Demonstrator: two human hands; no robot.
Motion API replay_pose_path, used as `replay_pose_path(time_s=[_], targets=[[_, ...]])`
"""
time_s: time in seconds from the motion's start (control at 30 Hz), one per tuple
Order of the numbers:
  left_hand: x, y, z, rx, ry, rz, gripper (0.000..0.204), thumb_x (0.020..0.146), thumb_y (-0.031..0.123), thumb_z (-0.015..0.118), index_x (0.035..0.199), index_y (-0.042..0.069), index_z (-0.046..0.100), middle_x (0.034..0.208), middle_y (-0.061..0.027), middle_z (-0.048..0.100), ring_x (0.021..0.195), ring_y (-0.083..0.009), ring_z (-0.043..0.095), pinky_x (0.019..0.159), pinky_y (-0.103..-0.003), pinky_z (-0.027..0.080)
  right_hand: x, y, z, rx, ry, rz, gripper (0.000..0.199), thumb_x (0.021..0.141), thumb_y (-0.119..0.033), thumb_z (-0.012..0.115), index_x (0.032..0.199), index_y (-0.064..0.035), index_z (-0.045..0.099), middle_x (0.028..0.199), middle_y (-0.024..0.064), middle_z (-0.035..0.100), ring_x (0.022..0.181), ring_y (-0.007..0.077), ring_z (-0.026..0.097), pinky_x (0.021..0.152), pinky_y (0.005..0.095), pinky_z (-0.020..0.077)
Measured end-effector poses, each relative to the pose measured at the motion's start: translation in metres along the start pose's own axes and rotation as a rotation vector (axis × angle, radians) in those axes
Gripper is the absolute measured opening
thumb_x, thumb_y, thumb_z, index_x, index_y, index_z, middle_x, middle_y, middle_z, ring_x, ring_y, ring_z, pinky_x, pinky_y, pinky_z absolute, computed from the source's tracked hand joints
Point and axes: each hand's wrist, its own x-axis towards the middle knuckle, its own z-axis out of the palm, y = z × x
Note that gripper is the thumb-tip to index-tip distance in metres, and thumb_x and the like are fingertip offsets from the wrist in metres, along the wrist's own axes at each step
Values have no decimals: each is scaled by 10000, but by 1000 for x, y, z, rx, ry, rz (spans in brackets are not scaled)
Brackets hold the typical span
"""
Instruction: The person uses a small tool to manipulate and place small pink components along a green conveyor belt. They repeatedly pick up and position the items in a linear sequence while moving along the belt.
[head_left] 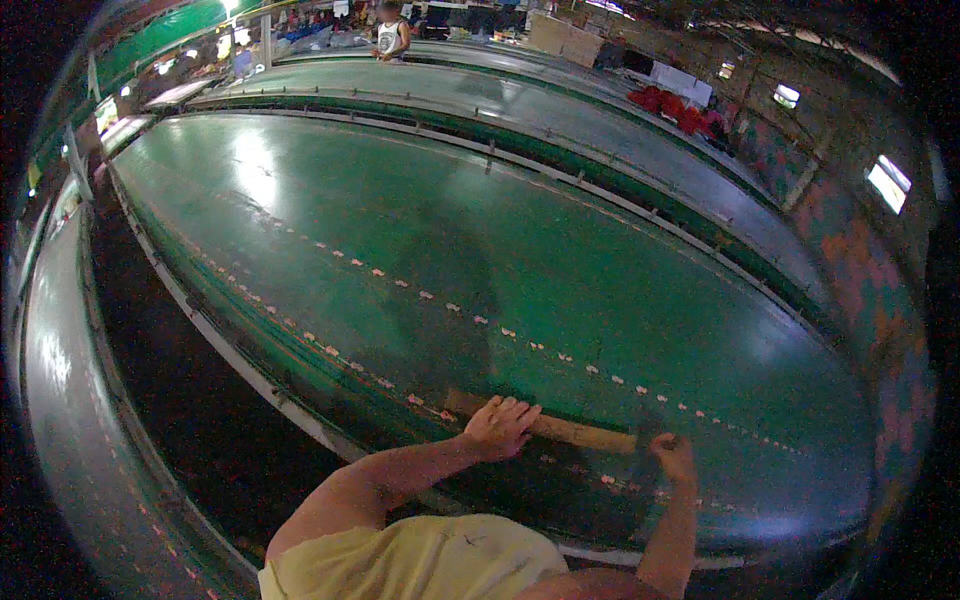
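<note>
A long wooden strip (585, 433) lies on the green tabletop close to my body. My left hand (503, 428) rests over its left part, palm down, with the fingers laid across the wood and slightly apart. Beside the strip's right end, my right hand (674, 456) is closed in a fist-like grip. What those fingers hold, if anything, is too dark and small to make out. Rows of small pale marks (508, 333) run along the green table (600, 270), one row beyond the strip and another along the near side.
Further long tables stand parallel beyond mine (480, 90) and to the left (60, 350). A dark gap (200, 340) separates the left one. Raised rails (560, 180) edge the tables. A person (392, 35) stands far off; red cloth (670, 105) lies at the back right.
</note>
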Motion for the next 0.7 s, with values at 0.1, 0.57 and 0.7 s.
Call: replay_pose_path(time_s=[0.1, 0.57, 0.7], targets=[[-11, -9, 6, 11, 112, 19, 742, 924, 290, 763, 1583, 61, 510, 1383, -131, 636, 1290, -315, 596, 1104, -488, 465, 0, -38, 17, -25, -20, 14, 177, 836, -119, 882, 942, -36, 767, 945, 40, 770, 836, 163, 683, 762, 348, 542], [-5, -6, 21, -132, 222, 61, 654, 931, 255, 754, 1533, 86, 563, 1399, -139, 633, 1261, -321, 606, 1096, -505, 481, 19, 95, -37, -190, 638, 87, 286, 919, -154, 820, 1177, -42, 768, 1070, 122, 764, 973, 272, 717, 883, 402, 599], [-16, -17, 18, -91, 250, 34, 657, 925, 276, 780, 1517, 80, 574, 1372, -134, 648, 1222, -326, 626, 1078, -517, 494, -20, 67, 58, -857, 497, 4, 420, 889, -172, 812, 1284, -47, 742, 1134, 157, 758, 1080, 371, 698, 946, 542, 559]])
